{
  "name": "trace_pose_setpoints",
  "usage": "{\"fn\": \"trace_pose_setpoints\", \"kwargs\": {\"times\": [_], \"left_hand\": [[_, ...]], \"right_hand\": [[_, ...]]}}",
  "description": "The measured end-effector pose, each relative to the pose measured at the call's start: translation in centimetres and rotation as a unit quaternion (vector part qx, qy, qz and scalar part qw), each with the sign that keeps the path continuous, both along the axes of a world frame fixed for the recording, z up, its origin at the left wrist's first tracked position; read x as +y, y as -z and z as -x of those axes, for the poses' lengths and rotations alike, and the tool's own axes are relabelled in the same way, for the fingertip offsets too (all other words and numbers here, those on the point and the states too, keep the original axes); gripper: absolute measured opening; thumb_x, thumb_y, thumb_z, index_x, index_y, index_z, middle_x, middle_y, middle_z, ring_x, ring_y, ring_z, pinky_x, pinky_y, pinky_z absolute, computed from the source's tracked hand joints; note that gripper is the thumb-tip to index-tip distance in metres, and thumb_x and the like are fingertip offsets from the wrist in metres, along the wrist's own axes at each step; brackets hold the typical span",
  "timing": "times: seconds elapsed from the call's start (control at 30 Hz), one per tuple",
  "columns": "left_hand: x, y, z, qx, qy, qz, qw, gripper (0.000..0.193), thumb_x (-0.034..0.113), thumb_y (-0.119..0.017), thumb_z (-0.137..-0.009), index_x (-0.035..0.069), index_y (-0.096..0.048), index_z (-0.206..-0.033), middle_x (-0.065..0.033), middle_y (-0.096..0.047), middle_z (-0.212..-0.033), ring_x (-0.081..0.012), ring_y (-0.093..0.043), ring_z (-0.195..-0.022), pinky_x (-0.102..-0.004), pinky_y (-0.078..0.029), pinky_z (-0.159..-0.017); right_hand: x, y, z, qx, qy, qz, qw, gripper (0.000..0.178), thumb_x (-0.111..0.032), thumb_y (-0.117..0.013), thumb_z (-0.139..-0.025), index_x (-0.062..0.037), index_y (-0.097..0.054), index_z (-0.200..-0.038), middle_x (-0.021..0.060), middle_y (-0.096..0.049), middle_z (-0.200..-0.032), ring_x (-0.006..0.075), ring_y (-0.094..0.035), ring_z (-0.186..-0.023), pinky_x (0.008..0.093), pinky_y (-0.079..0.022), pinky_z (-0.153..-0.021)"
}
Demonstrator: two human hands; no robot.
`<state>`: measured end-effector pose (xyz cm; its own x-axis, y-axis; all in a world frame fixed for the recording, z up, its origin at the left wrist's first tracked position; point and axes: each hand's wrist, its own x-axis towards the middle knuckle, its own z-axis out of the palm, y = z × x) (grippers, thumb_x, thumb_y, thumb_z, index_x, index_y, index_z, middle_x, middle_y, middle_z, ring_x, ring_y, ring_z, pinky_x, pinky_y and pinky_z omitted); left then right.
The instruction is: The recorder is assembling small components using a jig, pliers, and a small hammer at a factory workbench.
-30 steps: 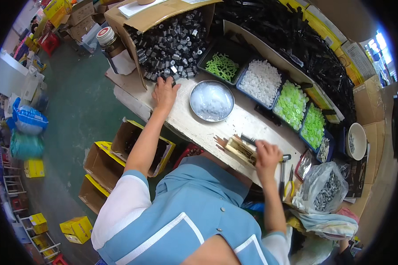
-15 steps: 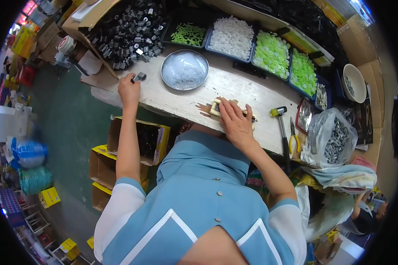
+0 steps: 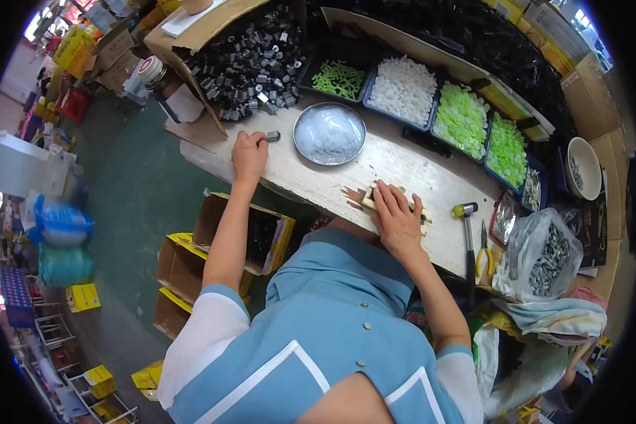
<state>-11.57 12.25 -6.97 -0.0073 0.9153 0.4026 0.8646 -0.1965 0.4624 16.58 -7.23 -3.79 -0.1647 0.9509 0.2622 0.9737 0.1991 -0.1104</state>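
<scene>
My left hand (image 3: 249, 157) is at the bench's front left edge, fingers curled, with a small dark grey block-shaped part (image 3: 273, 136) at its fingertips. Just right of that part sits a round metal dish (image 3: 329, 133) holding a pale, translucent substance. My right hand (image 3: 401, 225) is laid over a small cream-coloured holder (image 3: 368, 197), gripping it against the bench, and its palm and fingers hide most of the holder. Brown strips (image 3: 353, 196) lie at the holder's left end.
A heap of dark grey parts (image 3: 251, 67) fills a cardboard box at the back left. Trays of green sticks (image 3: 339, 79), white pieces (image 3: 401, 90) and green discs (image 3: 460, 120) line the back. A hammer (image 3: 468, 240), yellow-handled pliers (image 3: 484, 260) and a plastic bag (image 3: 537, 254) of metal parts lie right.
The view has shifted, so the bench appears lower and further right. My left hand and the grey part have moved slightly toward the dish. My right hand stays on the holder.
</scene>
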Motion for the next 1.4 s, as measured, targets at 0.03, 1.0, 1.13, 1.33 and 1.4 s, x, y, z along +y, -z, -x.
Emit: {"fn": "trace_pose_setpoints", "kwargs": {"times": [0.03, 1.0, 1.13, 1.33, 1.4], "left_hand": [[0.7, 0.7, 0.8, -0.086, 0.009, 0.005, 0.996, 0.012, 0.014, -0.063, -0.073, 0.009, -0.065, -0.084, -0.0106, -0.054, -0.076, -0.0272, -0.057, -0.069, -0.0382, -0.046, -0.063], [-9.1, -3.6, -16.5, -0.182, 0.339, 0.302, 0.872, 0.012, 0.006, -0.068, -0.070, 0.000, -0.068, -0.080, -0.0059, -0.050, -0.074, -0.0138, -0.055, -0.063, -0.0271, -0.045, -0.056], [-9.5, -3.8, -16.8, -0.113, 0.322, 0.239, 0.909, 0.012, 0.008, -0.070, -0.069, 0.001, -0.068, -0.078, -0.0043, -0.051, -0.074, -0.0147, -0.055, -0.073, -0.0271, -0.044, -0.063], [-8.3, -1.8, -16.2, -0.464, 0.264, 0.457, 0.711, 0.009, 0.003, -0.070, -0.069, 0.002, -0.063, -0.076, -0.0007, -0.058, -0.064, -0.0071, -0.049, -0.055, -0.0195, -0.038, -0.048], [-8.7, -2.2, -16.2, -0.430, 0.276, 0.435, 0.741, 0.008, 0.002, -0.069, -0.070, 0.002, -0.063, -0.076, -0.0007, -0.057, -0.064, -0.0068, -0.049, -0.056, -0.0197, -0.039, -0.049]], "right_hand": [[0.1, -0.3, -0.1, 0.001, 0.000, 0.000, 1.000, 0.043, -0.018, -0.055, -0.081, -0.0088, -0.046, -0.122, 0.0013, -0.041, -0.133, 0.0174, -0.039, -0.119, 0.0480, -0.023, -0.098], [0.5, 0.7, -1.6, 0.419, 0.061, -0.092, 0.901, 0.014, -0.008, -0.052, -0.087, 0.0003, -0.060, -0.095, 0.0104, -0.061, -0.099, 0.0214, -0.057, -0.090, 0.0293, -0.046, -0.077], [0.7, 0.8, -1.6, 0.415, 0.063, -0.102, 0.902, 0.012, -0.007, -0.053, -0.087, 0.0002, -0.060, -0.094, 0.0104, -0.061, -0.098, 0.0218, -0.057, -0.089, 0.0294, -0.047, -0.076], [1.2, 0.4, -1.4, 0.430, 0.063, -0.114, 0.893, 0.010, -0.004, -0.054, -0.083, 0.0005, -0.059, -0.090, 0.0117, -0.060, -0.093, 0.0266, -0.054, -0.085, 0.0324, -0.044, -0.075], [1.1, 0.5, -1.5, 0.430, 0.065, -0.115, 0.893, 0.009, -0.004, -0.054, -0.082, 0.0006, -0.059, -0.089, 0.0117, -0.060, -0.092, 0.0266, -0.055, -0.084, 0.0324, -0.044, -0.074]]}}
